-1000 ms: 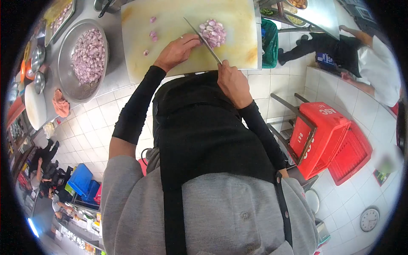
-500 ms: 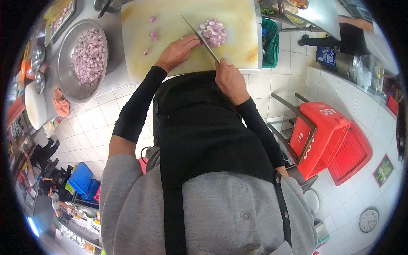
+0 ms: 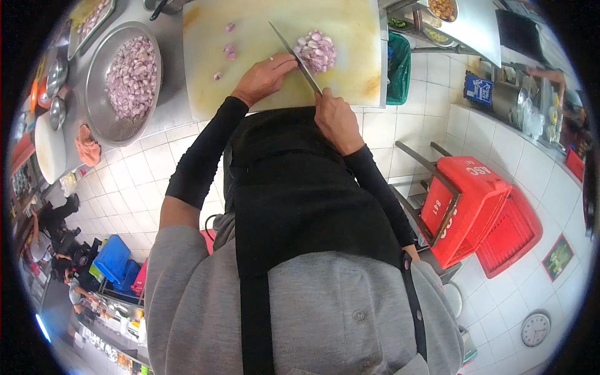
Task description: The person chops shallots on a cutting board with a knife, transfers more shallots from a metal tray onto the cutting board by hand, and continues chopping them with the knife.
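My right hand (image 3: pixel 338 120) is wrapped round the handle of a knife (image 3: pixel 295 55), whose blade slants up and to the left over a pale cutting board (image 3: pixel 250 47). Close against the blade, my left hand (image 3: pixel 267 78) has its fingers drawn together; whether they hold a piece is hidden. Directly right of the blade lies a heap of cut shallots (image 3: pixel 317 51). A few loose shallot pieces (image 3: pixel 230 49) lie on the board's left part.
Left of the board stands a perforated metal bowl (image 3: pixel 95 100) of shallots. An orange cloth (image 3: pixel 87 145) lies at the counter edge. A green-lined bin (image 3: pixel 399 69) and red crates (image 3: pixel 465 200) are at the right. Other people (image 3: pixel 53 215) are at the far left.
The co-worker at the upper right has moved mostly out of view. The view has shifted slightly. Both hands remain around the same spot, with my right hand a little further left than at first.
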The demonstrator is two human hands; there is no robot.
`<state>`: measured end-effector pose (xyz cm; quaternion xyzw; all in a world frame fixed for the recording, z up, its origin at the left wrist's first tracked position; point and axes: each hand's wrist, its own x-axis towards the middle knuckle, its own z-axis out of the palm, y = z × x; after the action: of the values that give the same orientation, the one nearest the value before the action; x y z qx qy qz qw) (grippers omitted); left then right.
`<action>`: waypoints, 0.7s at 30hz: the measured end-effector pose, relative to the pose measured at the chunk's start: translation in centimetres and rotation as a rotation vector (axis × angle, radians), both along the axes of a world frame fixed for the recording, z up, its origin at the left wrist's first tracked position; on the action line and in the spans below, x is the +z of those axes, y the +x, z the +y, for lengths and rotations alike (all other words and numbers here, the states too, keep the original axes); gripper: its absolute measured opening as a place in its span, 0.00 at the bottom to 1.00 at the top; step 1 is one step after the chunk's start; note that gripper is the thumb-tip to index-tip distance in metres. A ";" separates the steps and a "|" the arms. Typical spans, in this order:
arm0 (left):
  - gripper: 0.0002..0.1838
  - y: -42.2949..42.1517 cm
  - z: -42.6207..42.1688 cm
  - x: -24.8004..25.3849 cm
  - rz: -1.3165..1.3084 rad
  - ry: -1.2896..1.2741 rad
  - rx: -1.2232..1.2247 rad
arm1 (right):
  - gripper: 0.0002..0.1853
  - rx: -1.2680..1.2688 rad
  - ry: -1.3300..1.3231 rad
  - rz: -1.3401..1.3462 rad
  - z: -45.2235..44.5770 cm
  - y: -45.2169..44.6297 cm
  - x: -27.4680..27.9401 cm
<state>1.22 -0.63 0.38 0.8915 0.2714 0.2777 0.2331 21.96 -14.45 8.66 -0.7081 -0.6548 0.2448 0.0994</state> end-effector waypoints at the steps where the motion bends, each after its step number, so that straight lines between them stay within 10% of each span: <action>1: 0.24 -0.1 0.0 0.0 0.006 0.020 0.000 | 0.15 0.008 0.023 0.002 0.1 0.0 0.2; 21: 0.21 -0.2 0.2 0.0 0.024 0.027 -0.008 | 0.15 -0.018 0.013 0.055 -0.4 -0.1 -0.6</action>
<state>1.03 -0.48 0.37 0.8990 0.2666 0.2699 0.2188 21.89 -14.80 8.11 -0.7063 -0.6470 0.2591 0.1240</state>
